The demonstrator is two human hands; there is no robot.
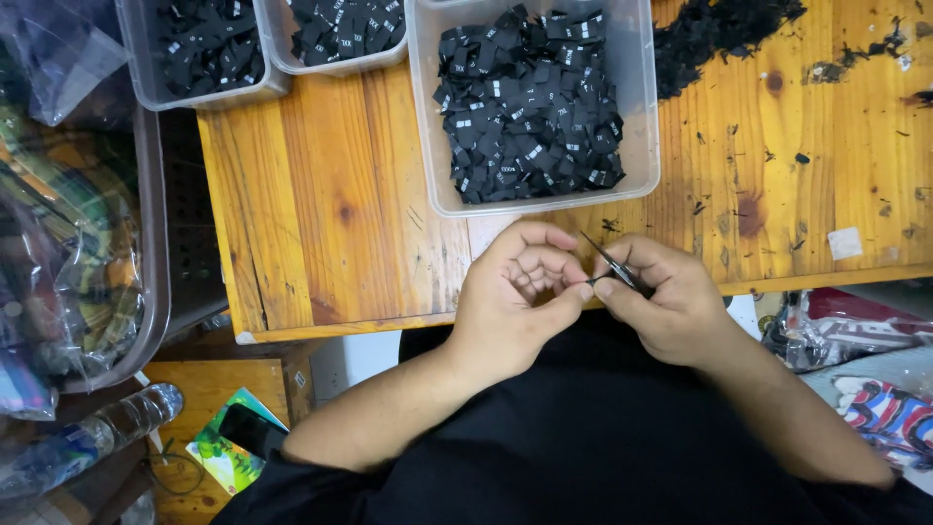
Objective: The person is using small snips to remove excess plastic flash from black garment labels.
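Scuffed, knotty wooden tabletop [330,194]; clear glossy plastic tub [637,117] of matt black woven cloth labels [530,107]; thin dark metal snips [612,262].

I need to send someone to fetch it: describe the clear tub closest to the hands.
On the wooden table, three clear plastic tubs of small black fabric labels line the far edge. Take the large tub, directly beyond the left hand and right hand. It alone shows whole; the other two are cut off.

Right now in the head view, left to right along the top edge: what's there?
Clear plastic bag → small tub of black labels → second small tub → large clear tub of black labels → pile of black scraps on the wooden table.
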